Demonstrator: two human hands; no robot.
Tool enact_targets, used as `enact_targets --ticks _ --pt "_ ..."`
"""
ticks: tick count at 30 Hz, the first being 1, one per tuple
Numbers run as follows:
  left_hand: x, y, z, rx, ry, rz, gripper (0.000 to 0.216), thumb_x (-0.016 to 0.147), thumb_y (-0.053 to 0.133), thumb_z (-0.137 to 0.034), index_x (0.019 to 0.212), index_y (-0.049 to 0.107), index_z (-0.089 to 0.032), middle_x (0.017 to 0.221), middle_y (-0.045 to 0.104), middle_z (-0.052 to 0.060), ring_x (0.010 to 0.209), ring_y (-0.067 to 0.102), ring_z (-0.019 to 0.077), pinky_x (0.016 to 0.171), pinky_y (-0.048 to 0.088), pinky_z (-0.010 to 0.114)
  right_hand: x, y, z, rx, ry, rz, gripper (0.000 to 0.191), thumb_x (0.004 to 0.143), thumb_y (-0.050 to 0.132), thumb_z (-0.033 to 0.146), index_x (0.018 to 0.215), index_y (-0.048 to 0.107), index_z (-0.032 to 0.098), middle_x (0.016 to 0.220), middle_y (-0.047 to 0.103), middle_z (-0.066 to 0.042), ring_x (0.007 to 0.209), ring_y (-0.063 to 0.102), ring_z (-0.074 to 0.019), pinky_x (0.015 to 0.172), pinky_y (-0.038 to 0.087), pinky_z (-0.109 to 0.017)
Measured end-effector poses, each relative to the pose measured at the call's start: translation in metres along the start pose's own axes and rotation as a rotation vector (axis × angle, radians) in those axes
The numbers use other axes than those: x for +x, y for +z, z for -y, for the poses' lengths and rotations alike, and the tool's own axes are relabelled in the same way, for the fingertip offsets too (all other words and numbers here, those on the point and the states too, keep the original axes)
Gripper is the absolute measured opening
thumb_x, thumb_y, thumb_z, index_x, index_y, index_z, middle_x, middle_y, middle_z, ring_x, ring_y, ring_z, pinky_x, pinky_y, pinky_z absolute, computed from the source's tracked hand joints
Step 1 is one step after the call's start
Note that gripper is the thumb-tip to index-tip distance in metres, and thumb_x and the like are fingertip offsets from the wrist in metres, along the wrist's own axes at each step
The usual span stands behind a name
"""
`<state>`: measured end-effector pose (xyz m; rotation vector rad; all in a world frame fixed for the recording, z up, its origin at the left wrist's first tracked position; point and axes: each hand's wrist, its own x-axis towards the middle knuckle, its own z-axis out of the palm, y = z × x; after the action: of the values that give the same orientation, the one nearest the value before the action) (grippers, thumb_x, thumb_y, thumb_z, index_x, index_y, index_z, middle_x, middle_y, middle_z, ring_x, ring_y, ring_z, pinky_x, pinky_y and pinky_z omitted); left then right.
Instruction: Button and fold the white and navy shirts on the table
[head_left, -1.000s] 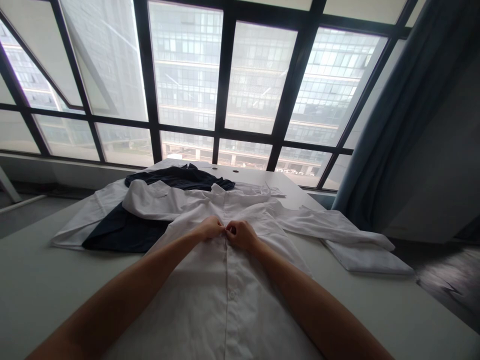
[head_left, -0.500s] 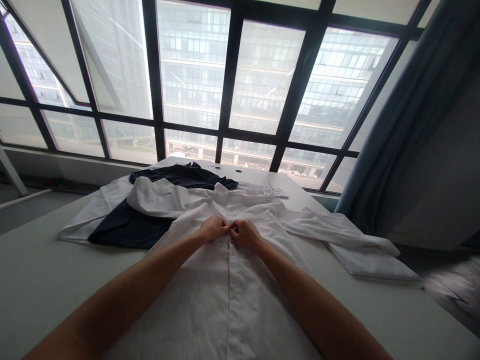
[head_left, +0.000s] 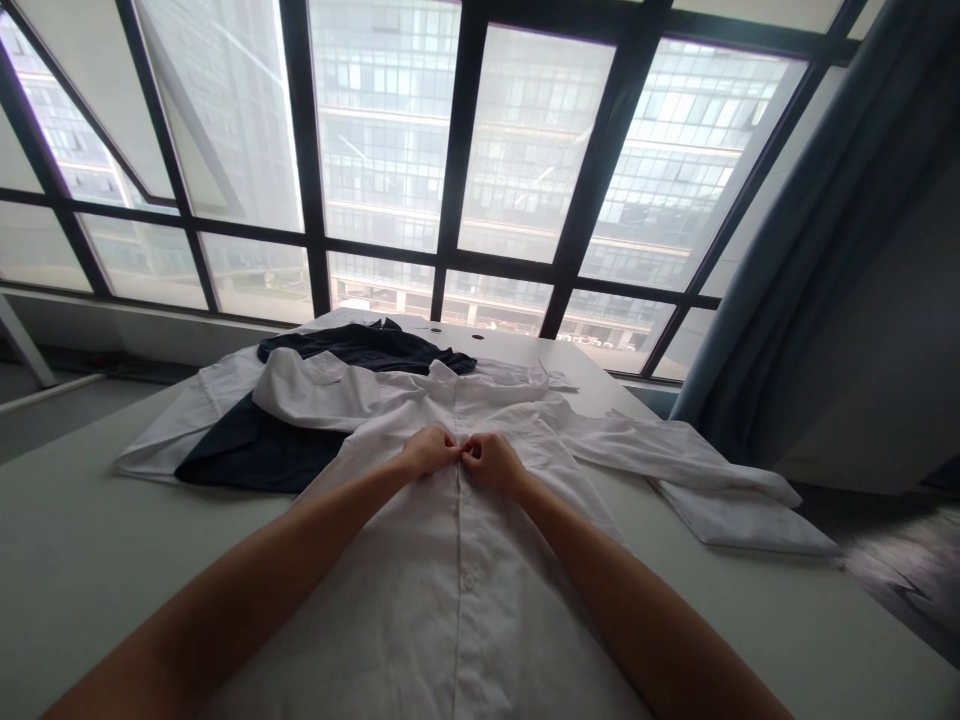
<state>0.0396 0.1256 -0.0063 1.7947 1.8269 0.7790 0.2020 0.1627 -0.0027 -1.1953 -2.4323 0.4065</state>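
A white button-up shirt (head_left: 390,590) lies front side up on the table, collar toward the window and sleeves out to both sides. At the upper part of its front placket, my left hand (head_left: 430,451) pinches the cloth from the left. My right hand (head_left: 491,462) pinches the same spot from the right, fingertips almost touching the left ones. Whatever button sits between the fingers is hidden. Lower on the placket a button (head_left: 469,581) shows.
Under the shirt's left sleeve lies a dark navy garment (head_left: 262,450), with more white cloth (head_left: 161,425) beneath it. Another dark garment (head_left: 367,347) is behind the collar. Folded white cloth (head_left: 750,525) rests at right on the white table (head_left: 75,550). A blue curtain (head_left: 787,270) hangs beside the window.
Both hands keep their pinch at the same place on the placket. The view has tilted very slightly; nothing else visibly differs.
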Motion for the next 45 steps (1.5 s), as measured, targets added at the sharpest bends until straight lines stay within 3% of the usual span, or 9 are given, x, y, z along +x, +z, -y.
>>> enact_targets --ticks 8,13,22,30,36,45 --pt "-0.009 0.004 -0.015 0.220 0.044 -0.063 0.026 0.088 0.056 -0.029 0.078 0.076 -0.015 0.075 0.071 0.007 0.064 0.058 0.0166 0.060 0.036 0.025 -0.001 0.003 0.004 -0.069 0.039 -0.001 0.023 0.085 0.058 0.025 0.095 0.077 0.019 0.086 0.077 -0.007 0.077 0.069 -0.0188 0.062 0.039 -0.023" --pt "-0.010 0.006 -0.017 0.303 0.073 -0.122 0.028 0.090 0.054 -0.029 0.087 0.078 -0.014 0.085 0.073 0.012 0.075 0.063 0.0225 0.068 0.041 0.028 -0.003 0.004 0.005 -0.129 0.052 0.003 0.023 0.090 0.055 0.027 0.098 0.075 0.020 0.092 0.077 -0.008 0.085 0.070 -0.0209 0.063 0.040 -0.024" --pt "-0.008 0.005 -0.017 0.317 0.068 -0.122 0.029 0.090 0.054 -0.034 0.091 0.079 -0.019 0.093 0.076 0.011 0.085 0.067 0.0250 0.079 0.044 0.031 -0.002 0.005 0.003 -0.160 0.073 -0.005 0.027 0.092 0.051 0.029 0.103 0.073 0.020 0.098 0.076 -0.010 0.090 0.070 -0.0222 0.068 0.043 -0.026" --pt "0.001 0.005 -0.009 0.208 0.055 -0.079 0.026 0.084 0.059 -0.035 0.081 0.078 -0.018 0.079 0.074 0.006 0.072 0.062 0.0186 0.069 0.041 0.026 0.000 0.003 -0.004 -0.124 0.008 0.009 0.025 0.088 0.055 0.027 0.100 0.076 0.020 0.097 0.077 -0.008 0.089 0.070 -0.0211 0.070 0.042 -0.024" --pt "0.011 0.000 0.006 0.030 0.071 0.033 0.023 0.073 0.065 -0.035 0.066 0.072 -0.015 0.053 0.056 -0.002 0.056 0.048 0.0123 0.054 0.031 0.023 -0.001 0.001 -0.005 -0.074 -0.035 0.022 0.021 0.083 0.058 0.022 0.095 0.075 0.019 0.088 0.076 -0.005 0.078 0.067 -0.0172 0.064 0.039 -0.022" --pt "0.014 -0.007 0.000 -0.052 -0.057 0.099 0.021 0.065 0.069 -0.031 0.053 0.062 -0.015 0.045 0.042 -0.004 0.049 0.036 0.0100 0.050 0.023 0.027 -0.002 -0.002 -0.004 -0.082 -0.076 0.036 0.019 0.083 0.060 0.020 0.095 0.074 0.021 0.079 0.074 -0.002 0.067 0.063 -0.0138 0.059 0.036 -0.021"
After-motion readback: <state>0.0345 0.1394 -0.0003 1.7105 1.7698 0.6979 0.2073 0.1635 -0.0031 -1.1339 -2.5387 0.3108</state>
